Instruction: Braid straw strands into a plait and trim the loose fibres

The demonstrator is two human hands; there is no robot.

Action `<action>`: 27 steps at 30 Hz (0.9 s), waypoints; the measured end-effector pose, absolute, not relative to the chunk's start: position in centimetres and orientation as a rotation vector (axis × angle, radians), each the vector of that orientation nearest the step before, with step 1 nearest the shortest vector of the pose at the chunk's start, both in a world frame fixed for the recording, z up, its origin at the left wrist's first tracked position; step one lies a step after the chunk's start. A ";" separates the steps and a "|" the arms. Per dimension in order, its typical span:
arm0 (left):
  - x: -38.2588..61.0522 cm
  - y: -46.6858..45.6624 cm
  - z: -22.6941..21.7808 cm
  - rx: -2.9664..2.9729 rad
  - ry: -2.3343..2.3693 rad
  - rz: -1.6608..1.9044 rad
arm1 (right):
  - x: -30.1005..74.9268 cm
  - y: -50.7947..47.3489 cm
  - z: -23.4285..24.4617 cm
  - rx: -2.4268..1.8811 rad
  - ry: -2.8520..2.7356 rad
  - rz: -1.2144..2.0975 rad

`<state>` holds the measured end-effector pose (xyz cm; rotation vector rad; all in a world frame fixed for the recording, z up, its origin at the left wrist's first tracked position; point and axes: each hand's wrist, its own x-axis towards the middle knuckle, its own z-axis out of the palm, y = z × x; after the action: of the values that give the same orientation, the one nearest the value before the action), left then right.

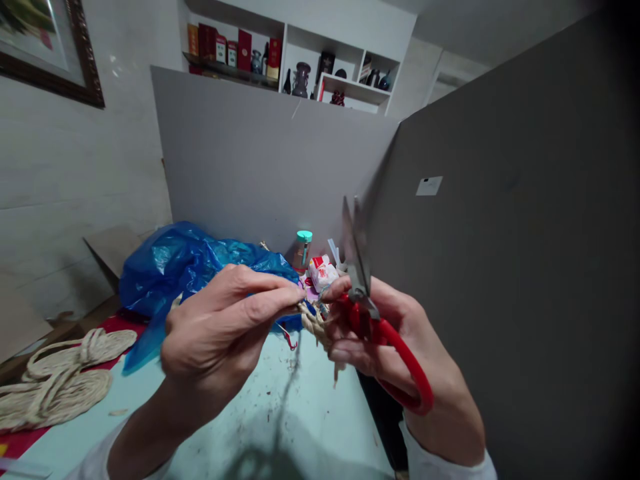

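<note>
Braided straw-coloured cord [314, 325] is held up between the 2 hands, above the far part of a pale blue-green counter [320, 427]. The left hand [220, 327] pinches its near-left end, thumb and fingers closed together. The right hand [400, 317] is curled round a pair of scissors [357, 290] with red handles, the 2 blades pointing up and slightly apart; its fingertips are at the cord's other end, though whether they grip it I cannot tell.

Dark specks and a shadow lie across the counter. At the left, a tied bundle of pale cord [65, 380] rests on red material [135, 328], near a crumpled blue plastic bag [173, 267]. Beyond the hands are a jar with a turquoise lid [303, 250] and a red-and-white packet [324, 273].

A grey panel [275, 160] stands behind, meeting a darker right-hand panel [510, 280] that bears a small white label [429, 186]. Above, white shelves [285, 53] hold boxes, bottles and vases. A framed picture [93, 77] hangs on the pale wall [120, 147] at upper left.
</note>
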<state>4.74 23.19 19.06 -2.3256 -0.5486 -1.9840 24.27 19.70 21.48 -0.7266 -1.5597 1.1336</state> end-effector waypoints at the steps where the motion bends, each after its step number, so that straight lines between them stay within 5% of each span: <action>1: 4.8 23.3 19.2 -2.326 -0.477 -2.019 | 24.2 19.7 21.5 -0.711 -1.556 1.162; 11: 4.8 24.2 18.9 -2.420 -0.263 -1.983 | 23.5 19.9 21.5 -0.727 -1.532 1.263; 20: 4.9 23.4 19.0 -2.462 -0.395 -1.965 | 22.7 19.6 21.0 -0.824 -1.574 0.760; 27: 4.5 23.0 19.9 -2.360 -0.336 -1.808 | 23.5 19.5 20.9 -0.762 -1.629 0.915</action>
<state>4.53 22.95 19.89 -2.3597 -0.3362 -1.8081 23.55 19.48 20.92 -0.7619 -1.6295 0.9152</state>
